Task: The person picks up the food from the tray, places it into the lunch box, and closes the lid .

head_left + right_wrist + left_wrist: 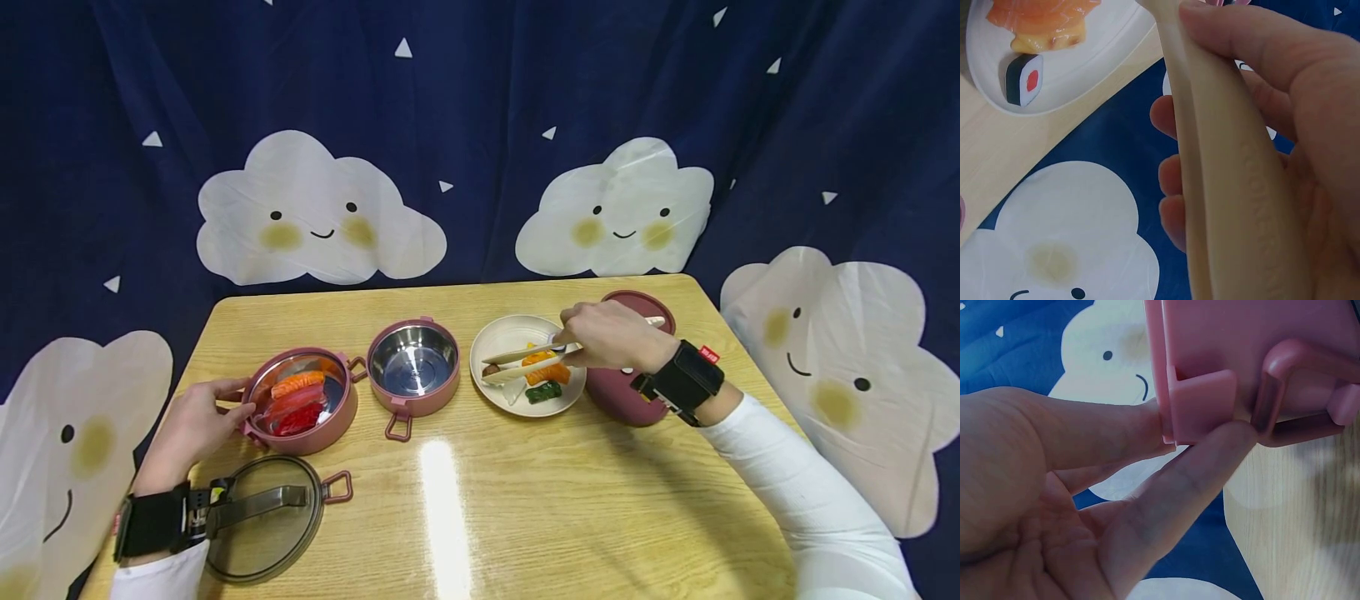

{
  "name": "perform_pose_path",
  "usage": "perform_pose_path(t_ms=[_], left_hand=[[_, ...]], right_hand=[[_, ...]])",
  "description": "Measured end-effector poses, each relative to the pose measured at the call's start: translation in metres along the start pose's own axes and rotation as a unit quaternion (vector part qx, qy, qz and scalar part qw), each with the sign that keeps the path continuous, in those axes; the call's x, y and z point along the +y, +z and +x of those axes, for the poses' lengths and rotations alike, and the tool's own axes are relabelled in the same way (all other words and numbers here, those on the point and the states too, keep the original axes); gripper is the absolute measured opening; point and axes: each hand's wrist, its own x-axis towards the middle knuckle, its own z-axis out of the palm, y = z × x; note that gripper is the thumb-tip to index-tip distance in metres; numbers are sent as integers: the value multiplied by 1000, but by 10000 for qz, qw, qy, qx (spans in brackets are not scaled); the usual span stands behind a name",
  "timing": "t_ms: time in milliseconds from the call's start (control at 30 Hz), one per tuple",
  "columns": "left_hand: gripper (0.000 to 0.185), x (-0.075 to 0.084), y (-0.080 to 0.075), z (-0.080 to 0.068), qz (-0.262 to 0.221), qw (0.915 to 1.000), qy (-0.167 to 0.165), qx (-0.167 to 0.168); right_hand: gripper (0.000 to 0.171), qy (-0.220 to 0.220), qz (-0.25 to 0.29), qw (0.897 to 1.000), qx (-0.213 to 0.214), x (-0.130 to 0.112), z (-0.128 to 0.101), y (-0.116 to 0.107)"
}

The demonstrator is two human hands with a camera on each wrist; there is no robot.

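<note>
My left hand [197,421] pinches the side tab of a pink pot [330,425] between thumb and finger; the left wrist view shows the grip at the tab [1204,406]. Inside lie an orange shrimp-like piece [297,384] and red sushi pieces [300,417]. In my right hand [615,333] is a pair of beige tongs [1229,156], fingers wrapped around its arms. Its tips reach over a cream plate [480,342], at a small brown piece [491,369] near the left rim. An orange-topped sushi [547,372] and a dark green piece [543,392] also sit on the plate.
A second pink pot [431,404] with a steel interior stands between the first pot and the plate. A glass lid [277,533] lies below my left wrist. Under my right forearm is a dark pink oval item [622,400]. A cloud-patterned curtain [480,100] hangs behind the table.
</note>
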Motion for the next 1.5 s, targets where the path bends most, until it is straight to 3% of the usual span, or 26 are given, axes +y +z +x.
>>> perform_pose_path(t_ms=[433,933,1167,1500], left_hand=[[48,0,1,-1,13,10000,16,33],[48,0,0,-1,-36,10000,-25,23],[48,0,0,-2,17,10000,-55,25],[48,0,1,-1,-30,10000,-53,21]], right_hand=[[31,203,17,9998,81,2,-5,-2],[30,298,-211,9990,260,2,-10,-26],[32,136,-330,9986,402,1,-10,-39],[33,135,-249,9983,500,-6,0,-56]])
